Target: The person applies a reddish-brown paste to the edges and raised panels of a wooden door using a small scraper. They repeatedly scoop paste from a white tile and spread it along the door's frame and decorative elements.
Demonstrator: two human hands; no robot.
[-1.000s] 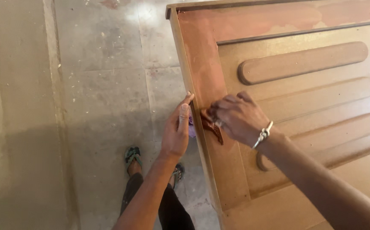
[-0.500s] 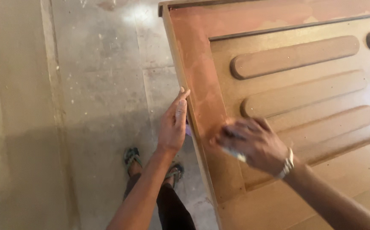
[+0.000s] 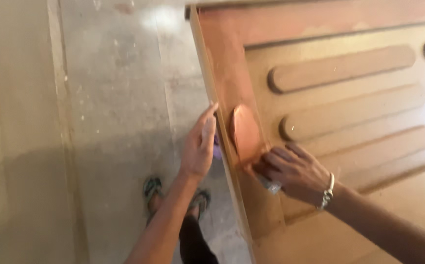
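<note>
Right hand [image 3: 290, 171] presses what looks like sandpaper [image 3: 271, 186] on door [image 3: 349, 122].

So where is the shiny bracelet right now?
In the head view the bracelet is on the wrist of the right hand, low and right of centre, over the brown wooden door near its left edge.

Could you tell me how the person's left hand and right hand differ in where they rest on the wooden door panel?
The left hand lies flat along the side edge of the door panel, fingers stretched out; the right hand sits on the panel's face, fingers curled, pressing a small flat tool into a wet reddish patch. The right wrist wears a bracelet; the left is bare. Both touch the panel.
</note>
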